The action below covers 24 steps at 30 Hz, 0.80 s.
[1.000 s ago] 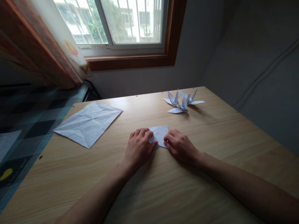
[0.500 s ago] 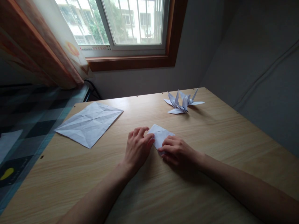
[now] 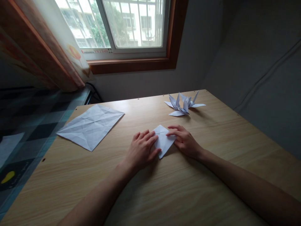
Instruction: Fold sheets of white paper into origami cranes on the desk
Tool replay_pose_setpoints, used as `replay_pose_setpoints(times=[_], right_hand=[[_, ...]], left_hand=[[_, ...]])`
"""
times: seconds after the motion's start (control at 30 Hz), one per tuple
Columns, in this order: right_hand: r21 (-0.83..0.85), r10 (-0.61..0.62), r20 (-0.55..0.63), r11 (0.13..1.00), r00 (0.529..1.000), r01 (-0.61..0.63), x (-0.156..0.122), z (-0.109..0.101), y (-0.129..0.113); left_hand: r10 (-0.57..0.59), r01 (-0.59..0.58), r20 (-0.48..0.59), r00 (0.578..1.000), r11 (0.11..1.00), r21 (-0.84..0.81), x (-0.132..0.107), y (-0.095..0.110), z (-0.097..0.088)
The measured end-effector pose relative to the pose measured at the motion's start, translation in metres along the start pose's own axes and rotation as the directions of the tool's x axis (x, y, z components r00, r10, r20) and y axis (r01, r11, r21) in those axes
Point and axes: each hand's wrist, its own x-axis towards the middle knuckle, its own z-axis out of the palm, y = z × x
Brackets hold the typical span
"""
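Observation:
A small piece of white paper, folded into a diamond, lies on the wooden table between my hands. My left hand rests along its left edge, fingers stretched over the paper and thumb by the lower tip. At the right corner, my right hand has its fingers on top and its thumb below the edge, gripping the corner. Farther back on the right stand white folded paper cranes, close together. To the left lies a larger creased sheet of white paper, spread nearly flat.
The wooden table ends at a back edge below the window. A checked cloth covers a surface on the left, with a white sheet on it. An orange curtain hangs at the upper left.
My right hand has moved up from the paper's lower edge to its right corner. My left hand has flattened over the left edge, its thumb now lower. More of the folded paper shows.

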Motion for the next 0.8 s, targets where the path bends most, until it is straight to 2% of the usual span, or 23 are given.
replay_pose_setpoints(times=[0.07, 0.17, 0.37, 0.5, 0.63, 0.73, 0.8], right_hand=[[0.025, -0.076, 0.059, 0.997, 0.995, 0.075, 0.001, -0.002, 0.001], [0.021, -0.123, 0.070, 0.992, 0.990, 0.122, 0.000, -0.004, -0.001], [-0.041, 0.049, 0.060, 0.998, 0.997, -0.046, 0.003, 0.001, -0.008], [-0.180, 0.066, 0.081, 0.982, 0.995, -0.050, 0.006, 0.006, -0.008], [-0.362, 0.076, 0.029, 0.930, 0.997, -0.060, 0.004, 0.007, -0.007], [-0.452, -0.003, -0.016, 0.892, 1.000, -0.005, 0.002, 0.005, -0.008], [-0.470, -0.108, -0.002, 0.878, 0.994, 0.095, 0.000, 0.005, -0.009]], left_hand=[[0.019, -0.018, 0.045, 0.999, 1.000, -0.020, 0.000, -0.002, 0.000], [0.072, -0.067, 0.105, 0.992, 0.997, -0.045, 0.000, -0.004, -0.001], [0.112, -0.106, 0.105, 0.988, 0.993, -0.058, 0.001, -0.004, 0.000], [0.126, -0.122, 0.099, 0.987, 0.992, -0.045, 0.001, -0.003, 0.001], [0.131, -0.129, 0.116, 0.984, 0.991, -0.027, 0.000, -0.001, 0.000], [0.180, -0.179, 0.121, 0.976, 0.984, -0.020, 0.000, 0.000, 0.000], [0.213, -0.212, 0.130, 0.968, 0.977, -0.024, 0.000, 0.001, 0.000]])
